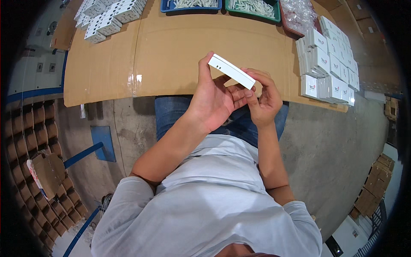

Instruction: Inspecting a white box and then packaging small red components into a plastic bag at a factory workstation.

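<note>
Workroom, grey concrete floor (325,141), table topped with brown cardboard (180,47). Far edge of it: blue tray (191,11) and green tray (251,18) of small white pieces, then a red-brown tray (293,31) of clear plastic bags (298,15). White blocks (109,18) with dark marks piled far left; flat white boxes (329,64) with small print stacked on the right.

White case (232,72) is up in both hands, over the near part of the table, in front of the person. Long axis slants: one end far left, other end near right. A narrow long side faces up.

Case looks slim, straight-edged, plain white; two small dark openings near the far-left end, thin line along the side. Broad faces mostly out of sight from here.

Left hand (209,100): palm turned up, thumb raised against the far-left end, fingers bent beneath the case. Right hand (266,100): thumb and forefinger pinching about the near-right end, other fingers curled. Fingertips of both hands close together under that end; can't tell if touching. Both elbows bent, forearms angled forward.
</note>
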`<state>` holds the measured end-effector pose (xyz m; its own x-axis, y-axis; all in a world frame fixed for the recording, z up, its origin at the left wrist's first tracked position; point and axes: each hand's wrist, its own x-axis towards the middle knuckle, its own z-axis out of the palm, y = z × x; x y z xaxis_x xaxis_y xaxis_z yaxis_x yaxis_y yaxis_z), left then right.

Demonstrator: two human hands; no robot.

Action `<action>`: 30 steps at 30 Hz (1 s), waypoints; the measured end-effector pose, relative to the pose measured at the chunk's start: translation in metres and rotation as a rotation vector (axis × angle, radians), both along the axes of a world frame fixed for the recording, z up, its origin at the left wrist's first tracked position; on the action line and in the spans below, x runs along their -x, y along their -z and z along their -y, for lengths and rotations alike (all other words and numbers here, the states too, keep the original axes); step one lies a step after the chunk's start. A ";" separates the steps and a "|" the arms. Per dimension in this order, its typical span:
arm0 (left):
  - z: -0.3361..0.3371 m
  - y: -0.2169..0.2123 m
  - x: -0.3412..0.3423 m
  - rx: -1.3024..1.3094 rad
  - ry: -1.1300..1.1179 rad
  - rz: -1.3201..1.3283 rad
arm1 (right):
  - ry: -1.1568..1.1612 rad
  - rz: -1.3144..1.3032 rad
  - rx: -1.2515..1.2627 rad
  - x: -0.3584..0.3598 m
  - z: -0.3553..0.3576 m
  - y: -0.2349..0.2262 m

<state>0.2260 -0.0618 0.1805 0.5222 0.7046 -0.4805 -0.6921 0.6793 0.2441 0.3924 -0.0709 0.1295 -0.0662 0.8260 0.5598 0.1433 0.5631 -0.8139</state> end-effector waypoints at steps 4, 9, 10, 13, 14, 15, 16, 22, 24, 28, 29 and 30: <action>-0.001 0.001 0.000 -0.009 -0.006 -0.016 | 0.024 -0.030 -0.018 0.001 -0.003 0.002; -0.001 0.001 0.002 0.008 -0.030 -0.084 | -0.038 -0.024 0.001 -0.001 -0.002 0.003; -0.001 0.000 0.001 0.032 -0.049 -0.119 | -0.063 -0.049 0.011 -0.002 -0.002 0.003; 0.002 -0.004 -0.001 -0.018 -0.088 -0.224 | -0.068 -0.084 0.040 0.000 -0.001 0.001; 0.003 -0.005 -0.002 -0.018 -0.088 -0.223 | -0.069 -0.084 0.040 0.000 -0.001 0.001; 0.003 -0.007 -0.004 -0.044 -0.109 -0.254 | -0.070 -0.073 0.033 0.000 -0.001 0.000; 0.004 -0.008 -0.005 -0.070 -0.131 -0.284 | -0.072 -0.063 0.027 0.000 -0.002 -0.001; 0.008 -0.007 -0.006 -0.184 -0.132 -0.354 | -0.058 -0.076 0.057 0.000 0.000 -0.003; 0.009 -0.008 -0.008 -0.218 -0.128 -0.379 | -0.055 -0.077 0.052 -0.001 0.000 -0.003; 0.011 -0.012 -0.009 -0.310 -0.132 -0.437 | -0.051 -0.097 0.051 -0.001 0.001 -0.001; 0.011 -0.011 -0.009 -0.310 -0.132 -0.437 | -0.051 -0.097 0.051 -0.001 0.001 -0.001; 0.012 -0.011 -0.009 -0.327 -0.127 -0.442 | -0.047 -0.092 0.048 -0.001 0.001 -0.003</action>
